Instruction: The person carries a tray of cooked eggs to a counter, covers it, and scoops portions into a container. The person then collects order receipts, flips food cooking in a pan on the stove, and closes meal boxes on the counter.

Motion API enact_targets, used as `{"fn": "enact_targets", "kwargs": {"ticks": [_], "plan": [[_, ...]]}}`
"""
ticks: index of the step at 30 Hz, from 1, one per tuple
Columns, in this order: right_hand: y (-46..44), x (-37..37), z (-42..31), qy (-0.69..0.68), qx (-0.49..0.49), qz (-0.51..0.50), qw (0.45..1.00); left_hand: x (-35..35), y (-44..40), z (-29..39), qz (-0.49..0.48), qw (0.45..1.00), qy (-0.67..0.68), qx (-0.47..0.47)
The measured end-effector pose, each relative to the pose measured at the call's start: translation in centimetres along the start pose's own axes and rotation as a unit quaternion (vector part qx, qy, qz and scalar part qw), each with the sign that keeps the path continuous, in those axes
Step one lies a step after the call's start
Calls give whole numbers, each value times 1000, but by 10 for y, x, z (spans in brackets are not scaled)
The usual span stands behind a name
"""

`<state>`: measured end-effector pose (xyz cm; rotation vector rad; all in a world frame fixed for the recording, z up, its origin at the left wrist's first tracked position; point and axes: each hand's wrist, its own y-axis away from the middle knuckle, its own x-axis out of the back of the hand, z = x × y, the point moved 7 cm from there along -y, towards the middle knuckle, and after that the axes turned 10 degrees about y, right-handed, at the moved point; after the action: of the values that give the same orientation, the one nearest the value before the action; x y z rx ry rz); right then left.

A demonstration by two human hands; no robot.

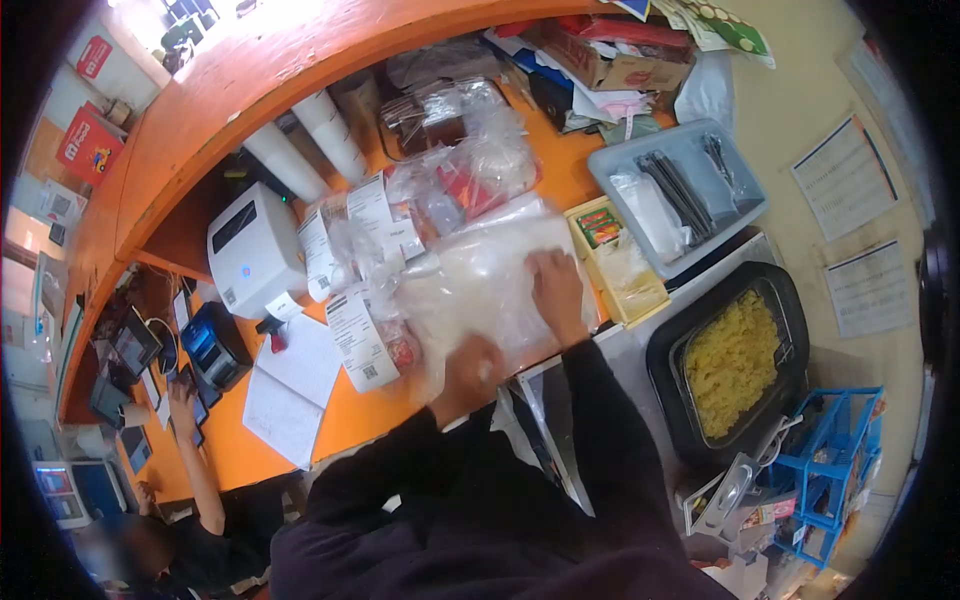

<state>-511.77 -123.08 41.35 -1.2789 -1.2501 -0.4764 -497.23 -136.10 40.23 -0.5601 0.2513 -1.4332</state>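
Note:
A stack of clear plastic bags (465,285) lies on the orange counter in front of me. My right hand (557,290) rests on the right part of the stack, fingers slightly bent and apart on the plastic. At the stack's near edge is my left hand (468,372), smeared by motion, so its fingers cannot be made out. Just left of the bags are packed clear bags with printed order slips (355,335) on them. More filled plastic bags (490,165) sit behind the stack.
A yellow tray (655,303) and a grey cutlery bin (748,165) stand to the right, near a black pan of yellow rice (735,360). At left are a white label printer (252,245), an open notebook (290,385) and a co-worker's hand (183,400) at a device.

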Motion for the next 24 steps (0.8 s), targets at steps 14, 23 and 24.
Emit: {"fn": "enact_targets", "kwargs": {"ticks": [14,23,24], "plan": [[-113,88,-78,-189,-43,128,973,2,6,-79,-36,961,-269,44],[-153,124,-108,-186,16,182,965,12,-15,-67,-68,961,-263,49],[-155,129,-114,-182,20,185,966,17,-19,-62,-75,964,-247,60]]}}
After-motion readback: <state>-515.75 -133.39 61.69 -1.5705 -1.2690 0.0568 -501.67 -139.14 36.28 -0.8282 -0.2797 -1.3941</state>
